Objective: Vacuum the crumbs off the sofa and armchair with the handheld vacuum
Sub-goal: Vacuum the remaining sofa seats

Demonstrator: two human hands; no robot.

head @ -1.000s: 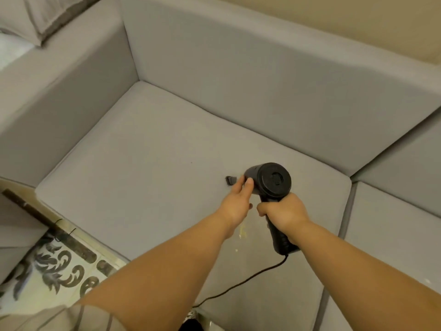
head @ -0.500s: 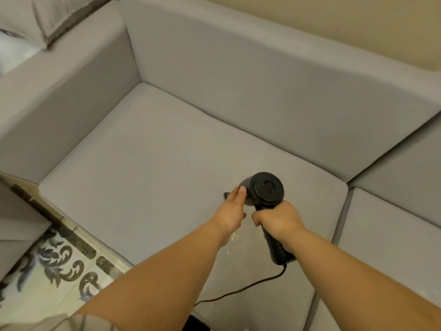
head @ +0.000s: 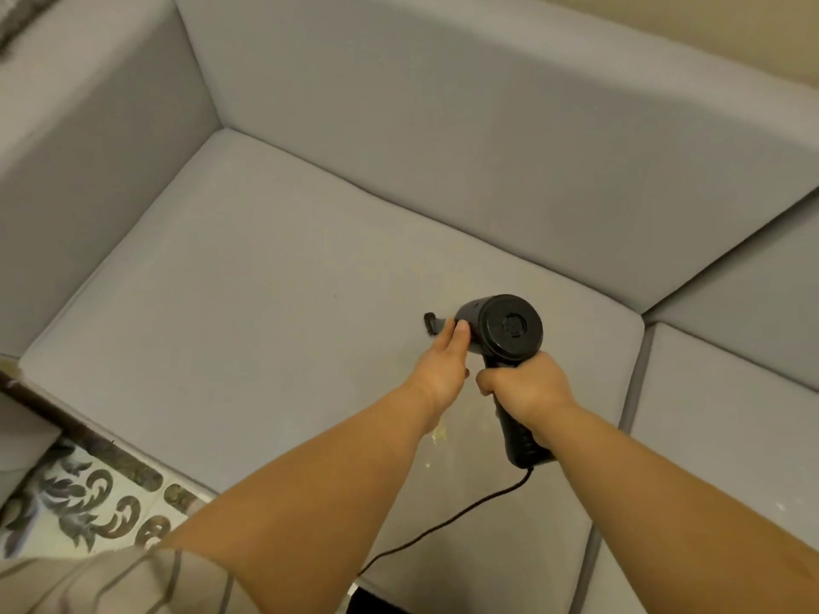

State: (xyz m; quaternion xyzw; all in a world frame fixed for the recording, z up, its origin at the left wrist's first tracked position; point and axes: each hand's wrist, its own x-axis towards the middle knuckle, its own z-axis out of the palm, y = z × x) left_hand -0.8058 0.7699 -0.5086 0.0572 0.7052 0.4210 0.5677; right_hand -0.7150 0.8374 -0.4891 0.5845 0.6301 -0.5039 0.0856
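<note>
The right hand [head: 527, 385] is clenched around the grip of the black handheld vacuum [head: 503, 332], whose round body sits just beyond its knuckles, while the left hand [head: 443, 361], fingers straight, rests against the side of the barrel, so the two hands sit close together on the tool. The nozzle [head: 430, 323] pokes out past the left fingertips onto the grey sofa seat cushion [head: 266, 303]. Pale crumbs [head: 438, 434] lie on the cushion just below the left wrist, and the black cord [head: 447, 520] trails from the handle's end back between the forearms.
</note>
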